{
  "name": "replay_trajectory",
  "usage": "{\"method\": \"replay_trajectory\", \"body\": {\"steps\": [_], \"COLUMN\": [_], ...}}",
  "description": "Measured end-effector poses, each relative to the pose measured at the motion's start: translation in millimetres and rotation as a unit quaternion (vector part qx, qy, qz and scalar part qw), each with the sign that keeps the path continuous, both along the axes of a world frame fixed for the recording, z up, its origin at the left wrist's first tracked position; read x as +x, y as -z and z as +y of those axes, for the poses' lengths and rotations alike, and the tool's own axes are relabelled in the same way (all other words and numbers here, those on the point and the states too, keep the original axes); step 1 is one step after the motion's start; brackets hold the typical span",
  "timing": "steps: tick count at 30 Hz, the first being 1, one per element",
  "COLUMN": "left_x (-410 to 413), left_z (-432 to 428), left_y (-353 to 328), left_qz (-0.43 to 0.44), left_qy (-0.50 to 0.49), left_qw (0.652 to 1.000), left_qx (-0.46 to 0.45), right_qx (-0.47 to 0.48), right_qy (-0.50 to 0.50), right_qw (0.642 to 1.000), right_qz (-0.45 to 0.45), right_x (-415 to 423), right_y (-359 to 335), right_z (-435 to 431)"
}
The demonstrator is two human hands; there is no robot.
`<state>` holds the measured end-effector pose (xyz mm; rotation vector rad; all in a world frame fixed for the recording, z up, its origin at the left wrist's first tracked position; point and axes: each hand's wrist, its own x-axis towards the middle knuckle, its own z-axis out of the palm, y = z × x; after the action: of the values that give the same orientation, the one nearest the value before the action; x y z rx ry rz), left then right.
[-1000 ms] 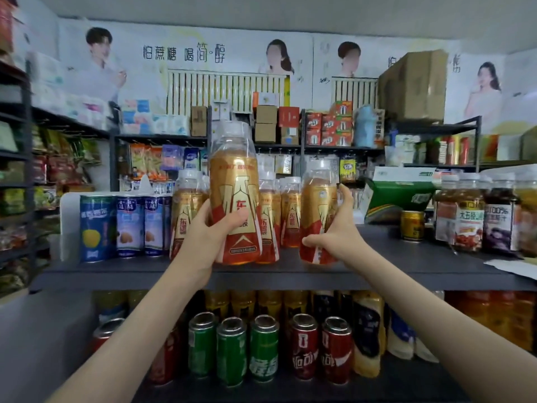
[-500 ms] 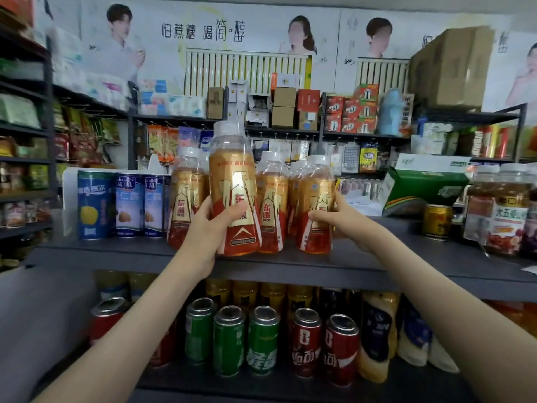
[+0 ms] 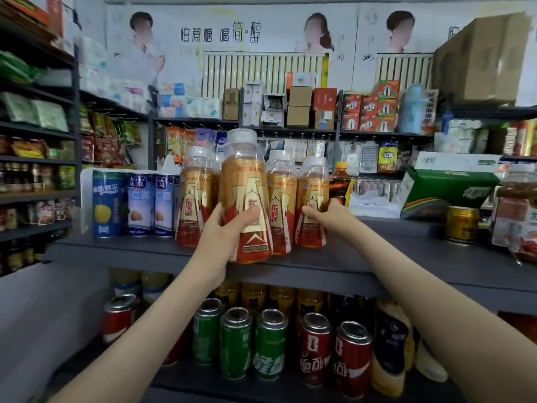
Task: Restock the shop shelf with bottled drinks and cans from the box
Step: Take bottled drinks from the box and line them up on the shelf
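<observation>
My left hand [image 3: 225, 231] grips a gold and red drink bottle [image 3: 245, 187] with a clear cap, standing at the front edge of the dark grey top shelf [image 3: 406, 254]. My right hand [image 3: 328, 218] is wrapped around a second, similar bottle [image 3: 312, 196] that stands on the shelf a little further back on the right. Two more bottles of the same kind [image 3: 196, 199] stand behind and between them. The box is not in view.
Blue cans [image 3: 108, 203] stand left of the bottles. A gold can [image 3: 462, 223], a green carton [image 3: 444, 190] and jars [image 3: 515, 207] sit at the right. Green cans [image 3: 236, 343] and red cans [image 3: 315, 349] fill the lower shelf. Other racks line the left and back walls.
Both hands have lowered their bottles toward the shelf, and the right one has pushed its bottle in closer to the row. The camera has moved nearer and tilted down slightly.
</observation>
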<state>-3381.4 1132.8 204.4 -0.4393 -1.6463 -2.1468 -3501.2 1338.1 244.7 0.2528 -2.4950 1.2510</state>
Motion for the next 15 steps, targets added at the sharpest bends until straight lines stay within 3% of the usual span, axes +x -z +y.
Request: {"method": "replay_trajectory", "body": {"steps": [3, 5, 7, 9, 12, 15], "left_x": [0, -1, -2, -4, -7, -18], "left_z": [15, 27, 39, 53, 68, 69], "left_y": [0, -2, -5, -6, -10, -16], "left_qz": [0.000, 0.016, 0.037, 0.052, 0.071, 0.122], "left_qy": [0.014, 0.015, 0.012, 0.010, -0.027, -0.178], "left_qw": [1.000, 0.998, 0.995, 0.991, 0.969, 0.895], "left_qx": [-0.020, -0.062, -0.095, -0.123, -0.234, -0.390], "right_qx": [-0.082, -0.138, -0.135, -0.154, -0.210, -0.247], "right_qy": [0.021, -0.069, -0.228, -0.312, -0.315, -0.298], "right_qw": [0.987, 0.968, 0.958, 0.937, 0.926, 0.922], "right_qz": [0.139, 0.196, 0.106, 0.008, -0.007, -0.007], "right_x": [17, 46, 78, 94, 99, 94], "right_y": [-1, -6, -5, -1, 1, 6], "right_z": [-1, -1, -3, 3, 16, 25]}}
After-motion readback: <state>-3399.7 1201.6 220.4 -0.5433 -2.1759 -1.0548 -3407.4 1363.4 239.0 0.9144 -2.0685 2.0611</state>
